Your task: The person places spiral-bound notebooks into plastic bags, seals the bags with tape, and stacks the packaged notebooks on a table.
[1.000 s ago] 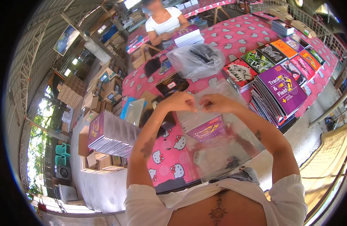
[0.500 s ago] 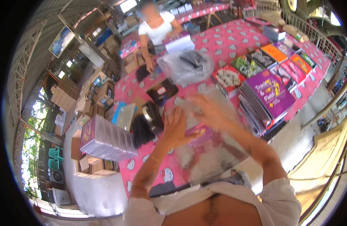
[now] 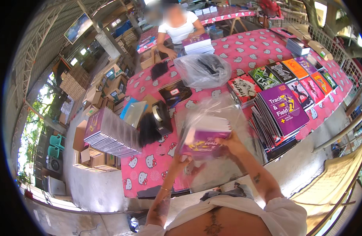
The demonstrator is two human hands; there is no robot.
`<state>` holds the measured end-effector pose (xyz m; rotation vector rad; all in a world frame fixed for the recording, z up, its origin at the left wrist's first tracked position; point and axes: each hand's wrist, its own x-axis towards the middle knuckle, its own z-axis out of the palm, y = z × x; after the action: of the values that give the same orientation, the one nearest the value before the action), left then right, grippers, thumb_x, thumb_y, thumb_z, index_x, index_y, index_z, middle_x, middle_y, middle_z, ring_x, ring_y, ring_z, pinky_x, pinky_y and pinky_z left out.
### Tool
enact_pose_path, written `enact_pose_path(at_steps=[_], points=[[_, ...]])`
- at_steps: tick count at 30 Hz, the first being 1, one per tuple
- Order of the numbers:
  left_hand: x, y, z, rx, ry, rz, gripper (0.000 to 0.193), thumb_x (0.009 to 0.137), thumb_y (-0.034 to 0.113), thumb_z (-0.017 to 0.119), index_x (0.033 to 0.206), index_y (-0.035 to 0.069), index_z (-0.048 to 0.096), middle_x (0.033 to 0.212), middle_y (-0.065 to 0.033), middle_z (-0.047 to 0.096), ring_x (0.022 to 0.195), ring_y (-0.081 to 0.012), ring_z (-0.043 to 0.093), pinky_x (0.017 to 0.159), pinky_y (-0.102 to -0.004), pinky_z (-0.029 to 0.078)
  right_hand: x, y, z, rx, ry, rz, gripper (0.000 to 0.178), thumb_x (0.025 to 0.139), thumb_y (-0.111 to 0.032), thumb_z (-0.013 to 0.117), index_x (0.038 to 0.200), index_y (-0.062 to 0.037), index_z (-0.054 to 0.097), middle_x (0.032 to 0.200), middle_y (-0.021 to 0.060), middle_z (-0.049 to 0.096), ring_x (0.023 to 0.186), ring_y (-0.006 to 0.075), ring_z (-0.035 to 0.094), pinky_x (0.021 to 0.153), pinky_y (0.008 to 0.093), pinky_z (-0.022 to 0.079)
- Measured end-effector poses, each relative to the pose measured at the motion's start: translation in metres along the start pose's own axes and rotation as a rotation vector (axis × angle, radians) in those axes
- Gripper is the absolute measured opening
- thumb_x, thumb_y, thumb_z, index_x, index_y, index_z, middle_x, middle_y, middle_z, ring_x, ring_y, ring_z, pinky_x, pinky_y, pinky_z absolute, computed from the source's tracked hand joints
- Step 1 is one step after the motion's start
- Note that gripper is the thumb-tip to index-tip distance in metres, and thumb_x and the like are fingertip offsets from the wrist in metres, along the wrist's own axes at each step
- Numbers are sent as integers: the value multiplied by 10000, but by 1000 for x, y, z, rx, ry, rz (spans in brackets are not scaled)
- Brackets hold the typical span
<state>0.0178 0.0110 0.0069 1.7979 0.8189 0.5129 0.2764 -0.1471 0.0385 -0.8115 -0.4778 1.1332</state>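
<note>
A: Quick, where's the purple notebook (image 3: 207, 137)?
B: Near, middle of the desk (image 3: 243, 47), tilted. Clear plastic (image 3: 218, 108) over or around it, can't tell which.
A: Fingers?
B: Right hand (image 3: 232, 144): closed on the right edge, thumb on the cover. Left hand (image 3: 181, 161): at the near-left corner, thumb showing, other fingers hidden; can't tell how far open or whether they grip.
A: Clutter?
B: Right, just beside the plastic: spiral notebook stack (image 3: 287, 104), colourful notebooks (image 3: 295, 67) farther. Left: black tape dispenser (image 3: 162, 120), black bristly bundle (image 3: 148, 131), then wrapped notebooks (image 3: 110, 133).
A: Far side?
B: Dark box (image 3: 175, 93), crumpled plastic bag (image 3: 202, 71), co-worker (image 3: 177, 27) behind a notebook pile (image 3: 198, 44).
</note>
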Motion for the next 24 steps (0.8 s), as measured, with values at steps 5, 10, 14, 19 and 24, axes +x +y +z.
enact_pose_path(at_steps=[5,10,14,19,24], points=[[15,105,25,-537,216,359,508,901,254,722,1320,2,584,1144,-141,686,1160,-244,619,994,-330,474,5,-51,0,-830,-157,-237,685,812,-165,799,1405,-77,466,1281,55,600,1130,175,579,977,316,473],[28,167,2,-199,240,196,385,962,260,625,1208,-33,659,1119,-113,693,1124,-217,618,992,-344,461,21,-111,11,-775,-96,-303,457,856,-159,750,1278,-62,603,1245,57,621,1116,187,581,962,338,453],[78,90,-91,-396,546,186,396,953,342,633,1196,31,663,990,-52,675,898,-152,630,820,-330,549,-18,-142,119,-951,23,-829,320,876,-188,727,1159,-54,664,1172,80,653,1081,221,620,928,376,466],[166,-14,-106,-294,285,-294,271,900,249,685,1100,70,722,885,-38,682,820,-109,639,604,-309,537,-6,-103,158,-1662,-24,-950,290,802,-247,764,1024,-83,677,947,102,668,949,303,642,863,431,476],[161,-55,-81,-457,519,126,232,852,239,731,1026,86,726,853,-26,698,681,-143,642,584,-320,545,-7,-95,167,-1731,-183,-744,256,782,-251,767,956,-91,668,853,68,663,847,298,661,855,428,467]])
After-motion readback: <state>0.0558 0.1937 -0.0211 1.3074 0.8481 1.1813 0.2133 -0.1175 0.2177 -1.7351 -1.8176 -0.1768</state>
